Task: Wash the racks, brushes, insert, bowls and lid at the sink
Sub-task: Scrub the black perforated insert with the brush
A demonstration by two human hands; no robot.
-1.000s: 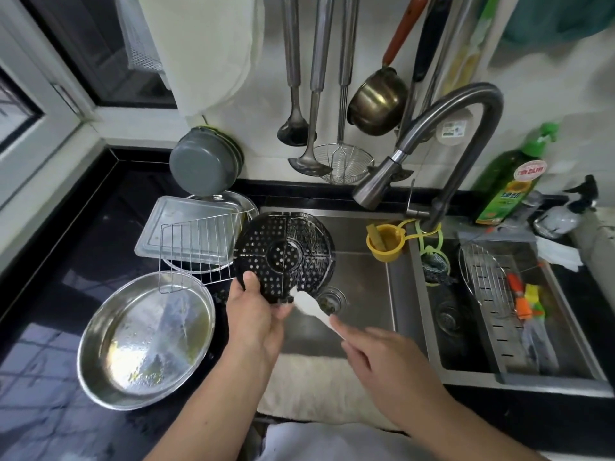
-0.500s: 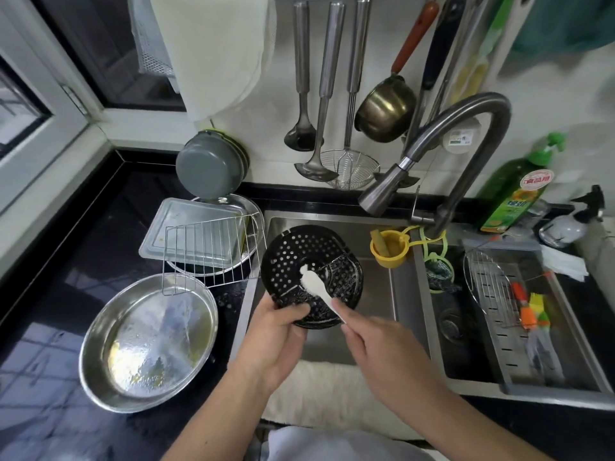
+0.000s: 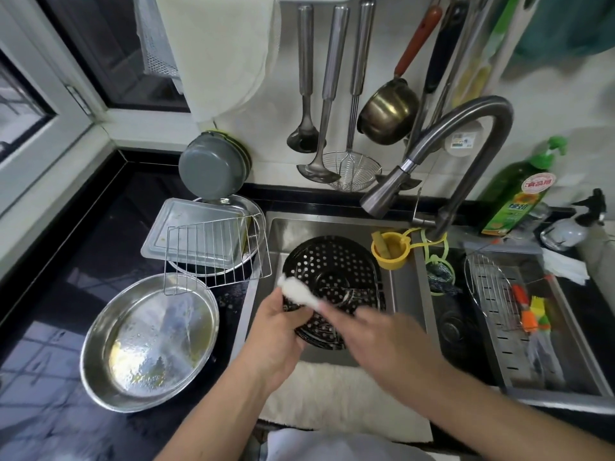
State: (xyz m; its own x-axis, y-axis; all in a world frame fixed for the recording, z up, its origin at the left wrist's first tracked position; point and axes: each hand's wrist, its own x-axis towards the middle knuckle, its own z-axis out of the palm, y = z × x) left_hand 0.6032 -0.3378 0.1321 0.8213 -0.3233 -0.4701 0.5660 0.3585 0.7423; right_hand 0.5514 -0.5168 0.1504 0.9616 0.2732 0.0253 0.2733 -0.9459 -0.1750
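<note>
**Sink station: black insert under the brush**

Sink (image 3: 332, 227): steel, two basins. The left basin holds the insert (image 3: 336, 271), a round black perforated plate with a raised centre ring, tilted with its face up toward the camera. A yellow cup (image 3: 390, 256) hangs at the divider. The right basin holds a slotted steel tray (image 3: 512, 347); a wire rack (image 3: 489, 287) and orange, yellow and green brushes (image 3: 529, 314) lie in it.

Left hand (image 3: 279, 331): fingers curled round the insert's near-left rim, gripping it above the basin.

Right hand (image 3: 386, 337): blurred, closed round the handle of a white brush (image 3: 298, 291). The brush's long axis runs from lower right to upper left, its head at the insert's left edge.

Counter (image 3: 100, 207): black, glossy, wet. A round steel bowl (image 3: 149, 341), shallow, with greasy yellowish film inside. Behind it a rectangular wire rack (image 3: 216, 251) rests across a clear lid (image 3: 193, 227), which sits on a round steel dish (image 3: 256, 214). A grey pan (image 3: 211, 168) leans upright on the wall.

Faucet (image 3: 442, 154): curved, dark metal, spout over the left basin. A green bottle (image 3: 519, 194) stands at right.
</note>
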